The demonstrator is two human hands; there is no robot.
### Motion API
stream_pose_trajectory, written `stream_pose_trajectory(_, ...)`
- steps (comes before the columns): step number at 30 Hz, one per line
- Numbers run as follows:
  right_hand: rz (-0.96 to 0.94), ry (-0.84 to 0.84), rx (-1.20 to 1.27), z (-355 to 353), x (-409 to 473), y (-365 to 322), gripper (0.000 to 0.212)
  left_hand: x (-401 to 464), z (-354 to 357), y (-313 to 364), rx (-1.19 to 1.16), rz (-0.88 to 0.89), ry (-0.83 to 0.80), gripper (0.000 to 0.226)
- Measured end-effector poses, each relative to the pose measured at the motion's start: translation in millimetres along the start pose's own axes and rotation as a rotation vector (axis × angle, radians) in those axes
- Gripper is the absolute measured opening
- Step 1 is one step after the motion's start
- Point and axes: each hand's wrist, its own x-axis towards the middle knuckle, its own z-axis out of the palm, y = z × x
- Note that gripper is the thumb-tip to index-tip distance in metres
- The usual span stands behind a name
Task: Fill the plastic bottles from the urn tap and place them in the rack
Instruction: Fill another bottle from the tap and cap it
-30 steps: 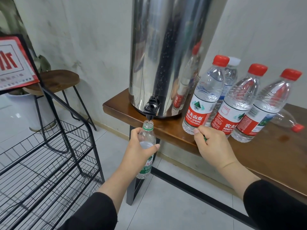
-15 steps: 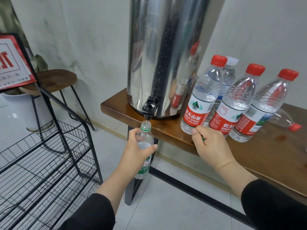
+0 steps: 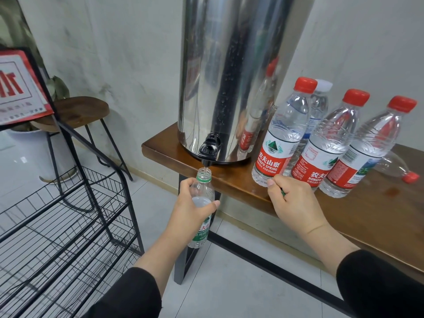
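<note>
One steel urn (image 3: 229, 72) is seen standing at the left end of a wooden table (image 3: 371, 216), its black tap (image 3: 208, 149) overhanging the table's front edge. Six plastic bottles can be counted. One uncapped green-labelled bottle (image 3: 202, 210) is gripped around its middle by the left hand (image 3: 190, 212), fingers and thumb curled round it, and is held upright just off the table's front edge, its open mouth directly beneath the tap spout. It is partly filled with water; the level lies at about the thumb. Three red-capped bottles are stood upright in a row to the right of the urn, close to the front edge: the first (image 3: 284, 131), the second (image 3: 330, 141) and the third (image 3: 364, 148). Whether they hold water cannot be told. One white-capped bottle (image 3: 319, 104) is stood behind them, and one red-capped bottle (image 3: 397, 168) is laid on its side further right, toward the rear.

The right hand (image 3: 296, 200) is rested on the table's front edge, just before the first red-capped bottle, its fingers curled; a small green thing (image 3: 283, 192) is pinched in them, too hidden to identify.

One black wire rack (image 3: 68, 226) is placed on the floor to the left of the table, with several tiers visible. One wooden stool (image 3: 78, 111) is set behind it against the wall.
</note>
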Motion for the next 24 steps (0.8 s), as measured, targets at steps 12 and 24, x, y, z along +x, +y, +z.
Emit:
stream_pose_trajectory(12,0.021,-0.018,0.004,-0.8,-0.2,-0.4,0.041,0.7,-0.1,-0.7,0.004,-0.011,0.001,0.07)
stream_pose_trajectory(24,0.026,-0.01,0.009,-0.2,-0.7,1.3,0.037,-0.3,-1.8,3.6,-0.029,-0.001,-0.005,0.07)
